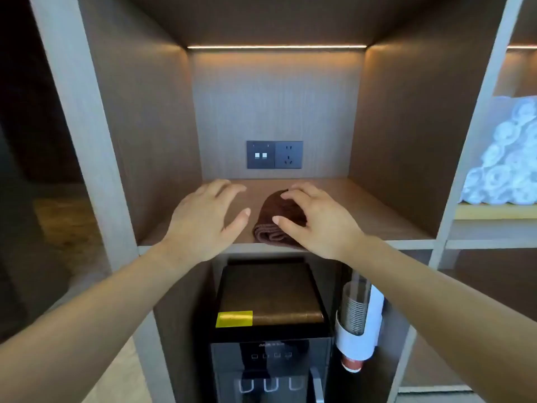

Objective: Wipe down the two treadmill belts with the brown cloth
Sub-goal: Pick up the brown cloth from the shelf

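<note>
Brand lettering on the water dispenser (270, 359) at 6 o'clock is too blurred to read. The ribbed brown cloth (268, 218) lies bunched on the shelf (372, 213), with the left hand (203, 221) at its 9 o'clock and the right hand (318, 223) over it, both with fingers spread.

Head view: one wide-angle camera, worn on the head, near range.
Looks forward and slightly down into a shelf (369, 207) niche; socket panel (274, 154) centred on the back wall, water dispenser (270, 318) beneath, left hand (203, 219) and right hand (316, 222) extended in from the lower corners.
</note>
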Action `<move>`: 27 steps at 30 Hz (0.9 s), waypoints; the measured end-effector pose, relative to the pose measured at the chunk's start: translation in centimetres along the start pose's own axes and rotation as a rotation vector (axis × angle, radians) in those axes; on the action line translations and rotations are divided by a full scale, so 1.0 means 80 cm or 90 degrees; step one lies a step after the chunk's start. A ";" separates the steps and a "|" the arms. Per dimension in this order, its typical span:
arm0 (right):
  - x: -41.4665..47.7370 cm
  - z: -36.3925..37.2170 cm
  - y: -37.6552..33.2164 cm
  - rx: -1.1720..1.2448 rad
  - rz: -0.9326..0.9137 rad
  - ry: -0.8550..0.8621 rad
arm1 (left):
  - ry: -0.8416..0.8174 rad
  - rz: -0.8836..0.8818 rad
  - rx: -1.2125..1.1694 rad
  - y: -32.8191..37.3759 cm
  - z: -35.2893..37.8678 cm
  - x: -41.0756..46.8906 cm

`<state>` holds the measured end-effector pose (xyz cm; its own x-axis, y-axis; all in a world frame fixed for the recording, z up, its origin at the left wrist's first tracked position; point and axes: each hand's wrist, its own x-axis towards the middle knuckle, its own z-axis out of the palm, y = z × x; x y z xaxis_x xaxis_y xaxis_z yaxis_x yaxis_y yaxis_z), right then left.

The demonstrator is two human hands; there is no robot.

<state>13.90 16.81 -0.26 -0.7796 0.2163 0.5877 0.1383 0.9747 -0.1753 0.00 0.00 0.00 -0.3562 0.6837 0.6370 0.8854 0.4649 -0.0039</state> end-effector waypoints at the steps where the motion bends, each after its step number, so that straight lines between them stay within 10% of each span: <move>1: 0.006 0.007 -0.001 -0.009 0.009 -0.018 | -0.005 -0.006 -0.009 -0.005 0.003 0.002; 10: 0.002 0.024 0.024 -0.025 0.037 -0.130 | -0.147 0.043 -0.058 -0.026 0.050 0.001; 27: 0.006 0.003 0.032 -0.005 0.095 -0.198 | -0.098 0.080 -0.046 -0.031 0.062 -0.002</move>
<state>13.73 19.40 -0.65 -0.8992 0.3308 0.2862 0.2691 0.9342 -0.2342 -3.63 1.58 -3.92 -0.2782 0.8145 0.5092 0.9429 0.3327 -0.0171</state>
